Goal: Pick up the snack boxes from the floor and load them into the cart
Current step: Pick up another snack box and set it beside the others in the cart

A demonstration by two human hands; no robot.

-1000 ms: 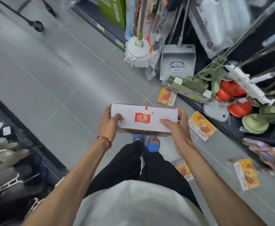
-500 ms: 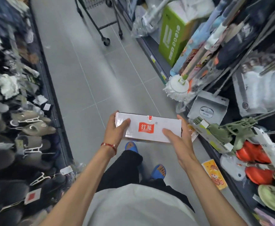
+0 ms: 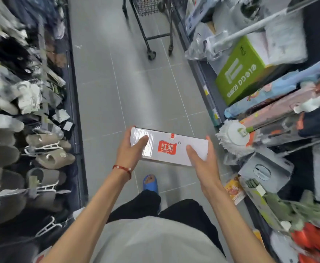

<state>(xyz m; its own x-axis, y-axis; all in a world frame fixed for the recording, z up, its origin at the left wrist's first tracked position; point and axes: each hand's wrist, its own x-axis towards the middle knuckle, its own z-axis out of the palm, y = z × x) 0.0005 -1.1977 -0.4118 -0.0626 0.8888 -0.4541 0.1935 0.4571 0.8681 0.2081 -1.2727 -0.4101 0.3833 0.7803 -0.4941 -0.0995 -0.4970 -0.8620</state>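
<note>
Grip: white snack box [image 3: 182, 149] clasped at its ends by left hand [image 3: 131, 151] and right hand [image 3: 202, 165].
Carry: best held level to shopping cart [image 3: 146, 6], well ahead of hands.

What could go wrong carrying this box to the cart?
1. The white snack box is held only at its ends by the left grip and right grip; its glossy surface might slip.
2. A yellow snack box lies on the floor close by, a possible trip hazard.
3. The mop head juts toward the aisle and could snag the box before the cart.
</note>
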